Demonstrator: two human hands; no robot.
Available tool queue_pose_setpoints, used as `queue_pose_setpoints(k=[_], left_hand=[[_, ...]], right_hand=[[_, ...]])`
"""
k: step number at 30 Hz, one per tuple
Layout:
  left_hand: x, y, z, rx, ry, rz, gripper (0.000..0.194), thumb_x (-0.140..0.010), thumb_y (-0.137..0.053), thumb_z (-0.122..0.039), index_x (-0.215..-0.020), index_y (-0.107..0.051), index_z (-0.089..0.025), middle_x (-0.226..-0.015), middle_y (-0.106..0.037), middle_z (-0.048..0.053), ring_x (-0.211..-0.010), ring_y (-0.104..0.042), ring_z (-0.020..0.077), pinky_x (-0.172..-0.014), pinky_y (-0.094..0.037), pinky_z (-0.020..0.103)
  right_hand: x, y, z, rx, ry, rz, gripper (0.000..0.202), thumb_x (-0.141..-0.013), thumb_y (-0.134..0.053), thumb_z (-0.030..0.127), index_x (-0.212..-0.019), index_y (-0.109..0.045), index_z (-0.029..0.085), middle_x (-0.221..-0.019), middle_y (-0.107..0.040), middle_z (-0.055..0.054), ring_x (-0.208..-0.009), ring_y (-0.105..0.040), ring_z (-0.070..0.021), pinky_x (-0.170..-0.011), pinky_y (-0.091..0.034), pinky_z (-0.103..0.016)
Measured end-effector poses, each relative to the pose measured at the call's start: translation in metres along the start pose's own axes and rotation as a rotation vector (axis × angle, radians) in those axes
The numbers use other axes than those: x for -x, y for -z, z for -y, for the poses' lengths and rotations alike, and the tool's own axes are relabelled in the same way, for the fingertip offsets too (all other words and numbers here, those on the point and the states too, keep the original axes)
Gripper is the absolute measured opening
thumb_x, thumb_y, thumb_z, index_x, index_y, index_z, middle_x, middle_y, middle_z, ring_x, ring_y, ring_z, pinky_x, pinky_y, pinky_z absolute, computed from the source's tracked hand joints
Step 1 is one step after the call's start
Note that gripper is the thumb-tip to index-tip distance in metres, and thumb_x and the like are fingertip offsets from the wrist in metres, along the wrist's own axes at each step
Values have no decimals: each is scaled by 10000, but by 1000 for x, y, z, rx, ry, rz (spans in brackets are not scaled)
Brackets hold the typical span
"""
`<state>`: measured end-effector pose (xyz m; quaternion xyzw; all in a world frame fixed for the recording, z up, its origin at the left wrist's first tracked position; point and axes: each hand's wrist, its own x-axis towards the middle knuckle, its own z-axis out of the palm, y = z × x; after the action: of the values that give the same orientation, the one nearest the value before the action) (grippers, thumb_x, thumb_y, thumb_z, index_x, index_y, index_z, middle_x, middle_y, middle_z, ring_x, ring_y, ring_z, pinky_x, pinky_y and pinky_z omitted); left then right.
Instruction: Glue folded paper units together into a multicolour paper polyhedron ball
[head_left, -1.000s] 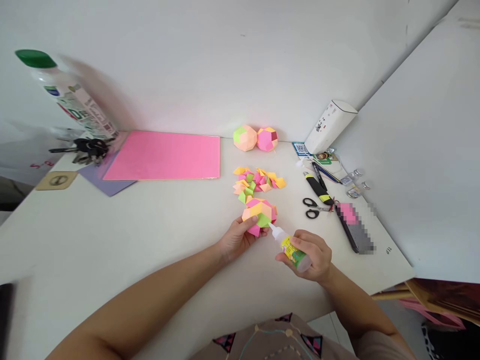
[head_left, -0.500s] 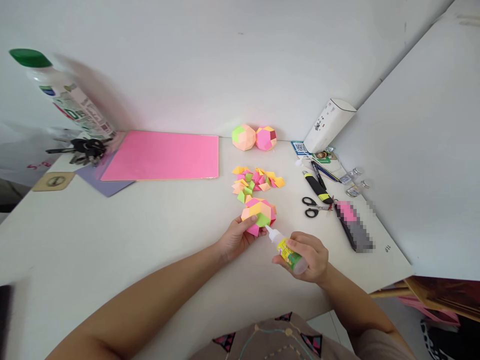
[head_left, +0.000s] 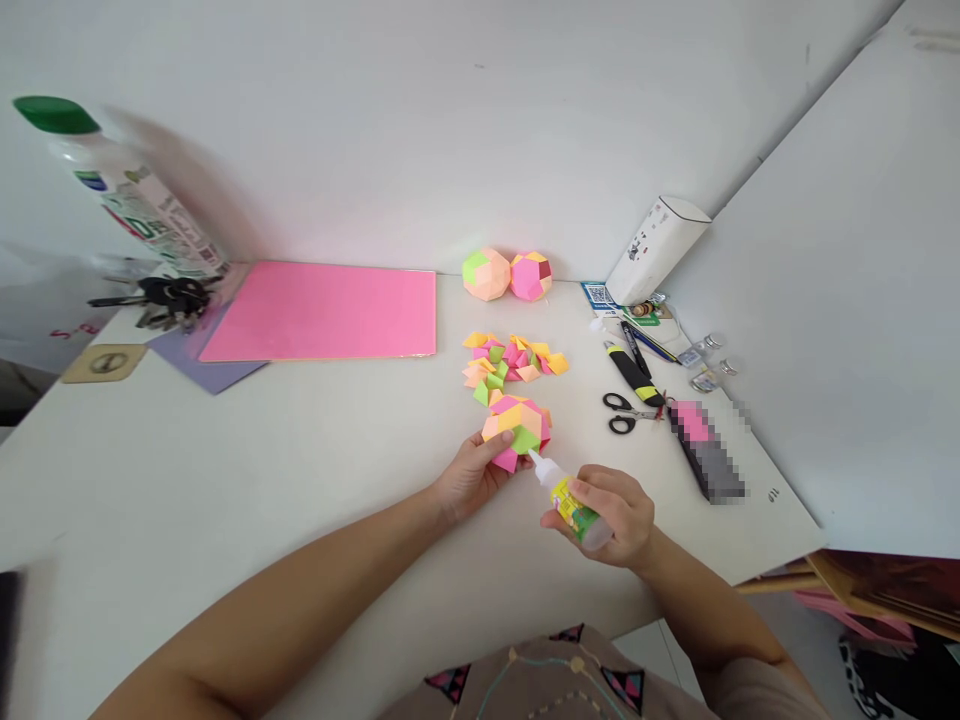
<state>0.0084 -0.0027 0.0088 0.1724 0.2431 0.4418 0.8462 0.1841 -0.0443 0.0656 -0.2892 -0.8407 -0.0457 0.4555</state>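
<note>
Tabletop (head_left: 322,440) passable leftward; paper pieces (head_left: 512,356) block ahead, seemingly a phone (head_left: 703,450) rightward.

We see a QR code (head_left: 599,294) on the blue card (head_left: 598,311) and a red, S-like mark (head_left: 57,336) on white plastic (head_left: 30,300) at far left; on the glue bottle (head_left: 568,503) and green-capped bottle (head_left: 154,222), we cannot read the print.

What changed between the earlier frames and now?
The right hand shifted the glue bottle slightly left along the paper ball. Nothing was taken up or let go. The left hand kept its hold; the loose paper pieces stayed put.
</note>
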Motion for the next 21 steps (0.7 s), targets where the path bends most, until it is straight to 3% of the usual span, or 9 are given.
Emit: queue_pose_setpoints(k=[21], left_hand=[[-1, 0, 0, -10, 0, 10, 260, -770, -700, -283, -946, -672, -92, -856, -670, 84, -748, -617, 149, -744, -502, 288]], right_hand=[[2, 1, 1, 73, -18, -2, 301, -816, -660, 310, -1053, -527, 181, -557, -543, 33, -473, -557, -133, -434, -518, -248]])
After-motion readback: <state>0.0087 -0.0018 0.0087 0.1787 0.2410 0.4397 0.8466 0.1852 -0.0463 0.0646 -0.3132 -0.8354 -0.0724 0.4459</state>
